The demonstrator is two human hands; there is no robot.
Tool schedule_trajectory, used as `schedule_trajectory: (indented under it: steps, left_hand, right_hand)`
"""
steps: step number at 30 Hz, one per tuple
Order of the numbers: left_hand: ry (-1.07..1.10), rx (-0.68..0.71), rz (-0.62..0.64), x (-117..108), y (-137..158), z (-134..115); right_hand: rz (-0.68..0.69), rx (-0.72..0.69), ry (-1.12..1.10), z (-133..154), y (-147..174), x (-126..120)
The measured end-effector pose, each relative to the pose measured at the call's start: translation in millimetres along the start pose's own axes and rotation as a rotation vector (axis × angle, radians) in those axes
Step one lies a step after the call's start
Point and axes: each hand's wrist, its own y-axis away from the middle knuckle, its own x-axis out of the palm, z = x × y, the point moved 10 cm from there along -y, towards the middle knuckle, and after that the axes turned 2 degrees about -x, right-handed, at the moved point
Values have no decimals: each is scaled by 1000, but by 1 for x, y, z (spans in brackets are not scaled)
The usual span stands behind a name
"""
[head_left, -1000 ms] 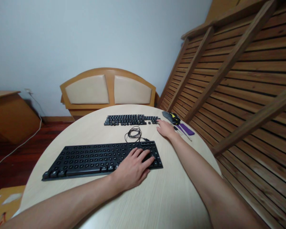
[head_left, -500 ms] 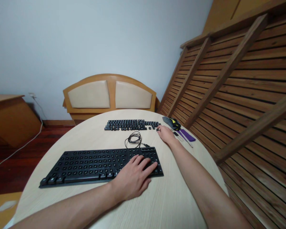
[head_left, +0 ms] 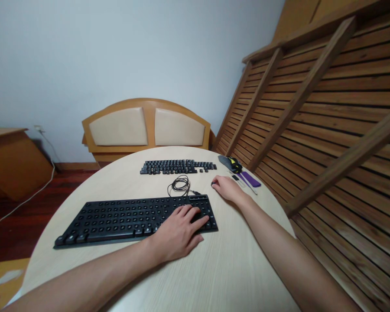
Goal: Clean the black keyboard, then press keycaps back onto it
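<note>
A black keyboard [head_left: 117, 219] lies across the near part of the table, most of its key places bare of caps. My left hand [head_left: 182, 229] rests on its right end, fingers spread and palm down. My right hand [head_left: 225, 188] is above the table beyond the keyboard's right corner, with a small black keycap [head_left: 213, 183] pinched between thumb and fingers. Farther back, loose black keycaps [head_left: 169, 166] sit in rows laid out like a keyboard. The keyboard's coiled cable [head_left: 180, 185] lies between those rows and the keyboard.
Grey, black and yellow gloves [head_left: 231, 164], a purple strip [head_left: 251, 179] and a thin rod [head_left: 251, 188] lie at the round table's [head_left: 214, 277] right edge. A slatted wooden panel [head_left: 331, 108] leans close on the right. A padded headboard [head_left: 117, 125] stands behind.
My right hand has drawn back from the right end of the keycap rows towards the keyboard, carrying a keycap. My left hand stays on the keyboard. The view has shifted slightly.
</note>
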Motion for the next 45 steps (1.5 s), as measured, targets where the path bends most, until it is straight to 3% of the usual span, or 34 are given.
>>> schedule_trajectory:
  steps: [6, 12, 20, 28, 45]
  left_hand:
    - [32, -24, -29, -2, 3, 2]
    - [38, -35, -37, -6, 10, 11]
    - [74, 20, -50, -7, 13, 13]
    - [80, 21, -44, -8, 13, 14]
    - [85, 20, -10, -8, 12, 15]
  right_hand:
    - [9, -111, -198, 22, 33, -7]
    - [216, -311, -578, 67, 59, -14]
    - [342, -521, -551, 101, 71, -7]
    - [378, -556, -514, 104, 75, -3]
    - [292, -584, -356, 110, 78, -4]
